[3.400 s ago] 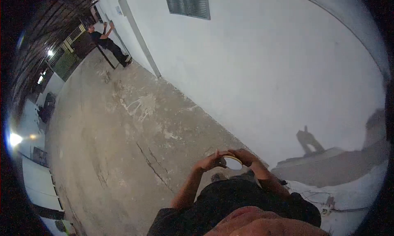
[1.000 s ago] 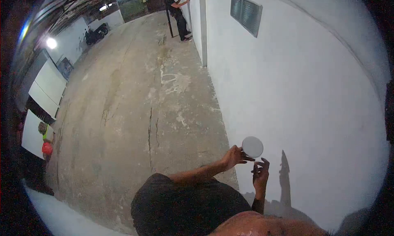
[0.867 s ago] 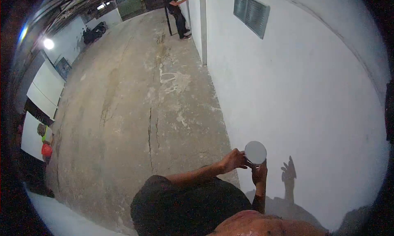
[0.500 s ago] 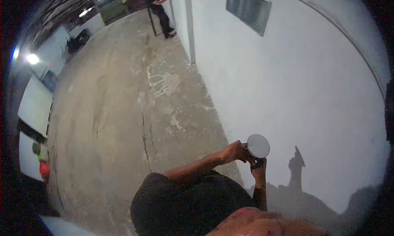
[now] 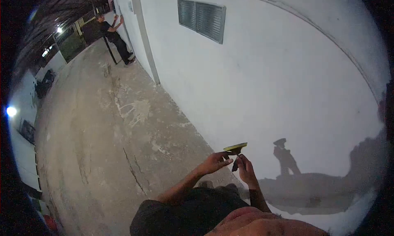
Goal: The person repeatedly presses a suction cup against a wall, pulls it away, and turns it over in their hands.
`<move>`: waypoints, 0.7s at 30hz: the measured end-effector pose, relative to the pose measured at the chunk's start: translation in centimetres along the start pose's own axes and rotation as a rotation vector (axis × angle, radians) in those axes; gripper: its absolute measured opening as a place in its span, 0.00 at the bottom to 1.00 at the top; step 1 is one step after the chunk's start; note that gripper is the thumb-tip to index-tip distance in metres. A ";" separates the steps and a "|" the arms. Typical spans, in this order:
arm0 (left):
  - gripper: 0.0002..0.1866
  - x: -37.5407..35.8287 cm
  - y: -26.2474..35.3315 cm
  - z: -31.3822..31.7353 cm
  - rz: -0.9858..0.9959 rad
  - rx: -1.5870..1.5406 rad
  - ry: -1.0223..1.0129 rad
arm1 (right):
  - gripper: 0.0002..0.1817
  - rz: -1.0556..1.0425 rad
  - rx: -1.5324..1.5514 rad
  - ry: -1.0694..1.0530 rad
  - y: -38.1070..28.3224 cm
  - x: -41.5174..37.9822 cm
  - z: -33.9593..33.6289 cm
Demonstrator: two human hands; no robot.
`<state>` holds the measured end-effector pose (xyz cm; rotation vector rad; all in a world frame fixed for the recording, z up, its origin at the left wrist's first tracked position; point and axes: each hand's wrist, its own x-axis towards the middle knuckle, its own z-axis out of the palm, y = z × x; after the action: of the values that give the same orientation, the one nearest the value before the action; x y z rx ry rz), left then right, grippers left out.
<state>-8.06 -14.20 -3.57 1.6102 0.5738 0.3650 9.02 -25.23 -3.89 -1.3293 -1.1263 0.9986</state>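
Note:
In front of me, close to the white wall, I hold a round sanding pad (image 5: 235, 147) with a pale flat face, a yellow rim and a dark handle below. It is seen nearly edge-on, face upward. The fingers of my left hand (image 5: 216, 162) pinch it from the left, just under the disc. On the other side, my right hand (image 5: 247, 172) has its fingers closed around the part beneath the disc. The exact grip under the pad is partly hidden by the fingers.
A white wall (image 5: 262, 80) with a louvred window (image 5: 201, 21) runs along my right. Concrete floor (image 5: 82, 141), cracked and stained, stretches ahead. Farther off, another person (image 5: 115, 37) in dark clothes stands against the wall. A bright lamp (image 5: 11, 111) shines at left.
The sanding pad has tilted from its round face showing to nearly edge-on, with both hands still on it. My view has turned to the right, towards the wall.

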 end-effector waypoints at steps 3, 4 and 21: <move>0.26 0.5 -2.8 0.9 0.002 0.040 0.192 | 0.15 0.093 0.075 -0.035 0.9 0.6 0.7; 0.24 0.5 -3.1 1.5 -0.050 -0.217 0.193 | 0.15 0.099 0.077 -0.036 1.8 0.7 0.6; 0.19 0.9 -4.9 2.6 0.110 -0.882 0.241 | 0.20 0.292 0.469 -0.162 -1.8 1.4 3.8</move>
<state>-6.69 -15.60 -8.84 0.7501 0.4115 0.7762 5.46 -23.11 -2.36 -1.0581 -0.7566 1.5025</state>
